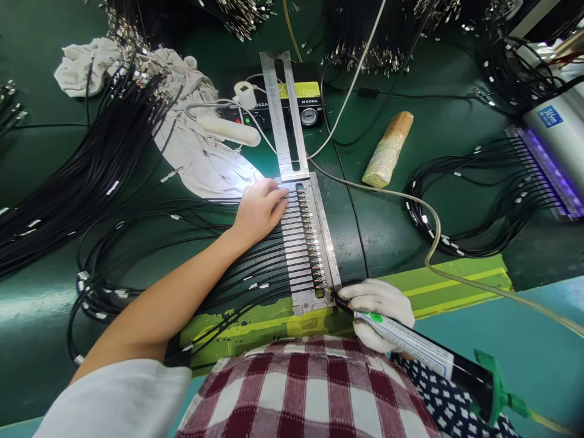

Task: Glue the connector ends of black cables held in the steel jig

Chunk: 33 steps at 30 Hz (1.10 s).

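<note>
My bare left hand (261,210) rests on the upper left edge of a long metal fixture (326,237), over the topmost cables, its fingers slightly apart. A row of black cables (255,258) enters the fixture from the left, and their bared ends line up in its slot. In my gloved right hand (383,307) is a dispensing syringe (410,340) with a white label and a green end cap. Its dark tip is at the lower right end of the fixture, close to the last cable ends. Whether the tip touches them I cannot tell.
A slotted metal bar (287,115) stretches back from the fixture towards a black dispenser box (310,91). White cloth (201,152) and a cable bundle (91,164) lie left. To the right are a wrapped block (387,149), a hose (431,243) and a violet-lit lamp unit (559,140).
</note>
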### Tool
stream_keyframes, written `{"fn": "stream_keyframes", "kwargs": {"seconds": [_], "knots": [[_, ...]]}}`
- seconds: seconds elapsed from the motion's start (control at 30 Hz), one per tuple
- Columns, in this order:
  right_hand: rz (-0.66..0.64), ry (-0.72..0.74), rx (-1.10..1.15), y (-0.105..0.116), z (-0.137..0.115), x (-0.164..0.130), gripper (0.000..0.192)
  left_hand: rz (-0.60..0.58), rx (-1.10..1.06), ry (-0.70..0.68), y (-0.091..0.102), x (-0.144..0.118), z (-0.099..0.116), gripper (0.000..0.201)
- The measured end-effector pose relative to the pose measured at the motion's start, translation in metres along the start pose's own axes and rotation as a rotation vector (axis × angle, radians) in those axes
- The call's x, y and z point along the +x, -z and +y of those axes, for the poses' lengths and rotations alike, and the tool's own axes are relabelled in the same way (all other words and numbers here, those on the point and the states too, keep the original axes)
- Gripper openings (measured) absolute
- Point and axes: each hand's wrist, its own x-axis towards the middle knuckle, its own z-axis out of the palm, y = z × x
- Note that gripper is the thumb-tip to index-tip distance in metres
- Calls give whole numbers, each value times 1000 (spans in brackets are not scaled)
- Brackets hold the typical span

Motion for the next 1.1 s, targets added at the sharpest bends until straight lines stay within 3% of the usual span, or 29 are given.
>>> {"fn": "stream_keyframes", "kwargs": {"seconds": [0.53, 0.77, 0.87, 1.0, 1.1], "knots": [[-1, -27, 18, 2, -4, 4, 18, 14, 31, -9, 0, 0, 0, 29], [304, -266, 313, 4, -3, 1, 11, 31, 52, -14, -4, -1, 1, 28], [418, -315, 477, 9, 7, 9, 17, 36, 70, -28, -4, -1, 0, 29], [552, -261, 635, 48, 27, 52, 21, -76, 187, -57, 12, 7, 9, 28], [784, -167, 703, 92, 46, 90, 24, -178, 281, -93, 25, 26, 40, 31]]}}
